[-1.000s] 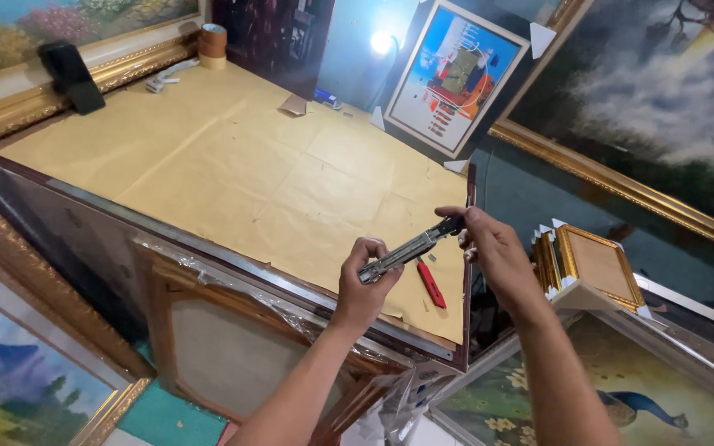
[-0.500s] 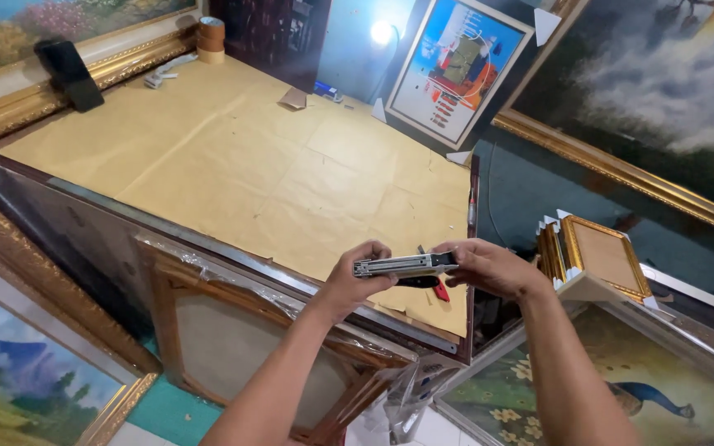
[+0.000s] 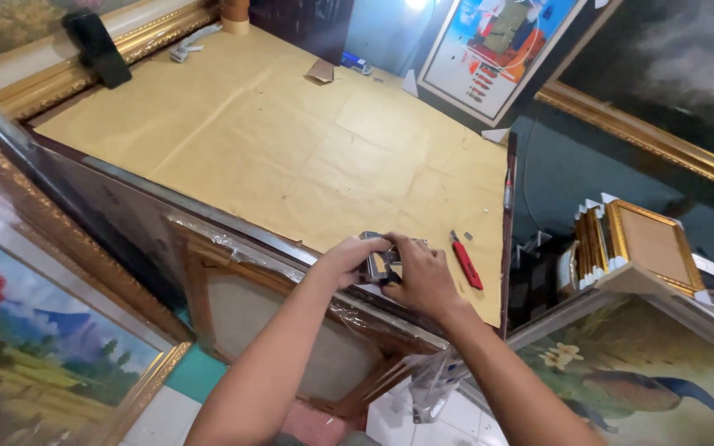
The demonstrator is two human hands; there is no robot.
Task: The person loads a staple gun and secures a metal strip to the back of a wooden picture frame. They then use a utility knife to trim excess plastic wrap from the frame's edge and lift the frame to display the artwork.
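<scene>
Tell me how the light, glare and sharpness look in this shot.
Head view: a bright lamp blows out at the top edge; the brown paper sheet is evenly lit; plastic wrap on the frame glints; the metal tool between left hand and right hand is slightly soft; corners bend, wide-angle.

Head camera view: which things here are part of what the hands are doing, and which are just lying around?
In use:
left hand
right hand
metal stapler, gripped by both
brown paper backing under it

Lying about:
red cutter
black phone
tape roll
stacked small gold frames
</scene>
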